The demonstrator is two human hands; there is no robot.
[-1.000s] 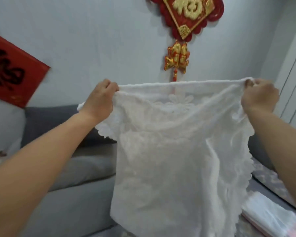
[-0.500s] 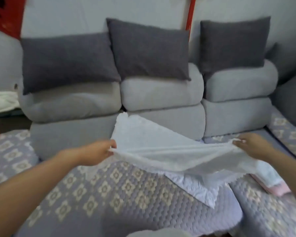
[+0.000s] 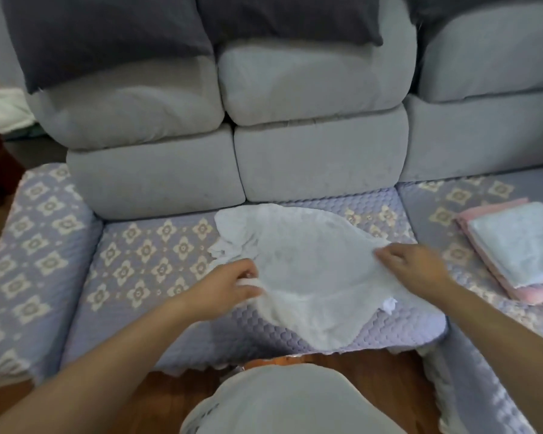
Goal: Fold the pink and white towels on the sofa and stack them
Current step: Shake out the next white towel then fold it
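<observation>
At the far left a pale bundle lay beyond the sofa's arm, too blurred to name. On the quilted seat cover the left hand pinched the near-left edge of the white towel, fingers curled on the cloth; the right hand gripped its right edge. The towel lay rumpled across the middle seat, its far-left corner bunched and its near edge sagging toward the seat's front. To lay it well, both hands would have had to draw the edges apart and taut, smoothing the bunched corner before any fold was made. Well to the right sat the folded stack, a pale towel on pink ones. Motion blur hid the right fingertips, the stack's count was unclear, and its near corner was cut off.
</observation>
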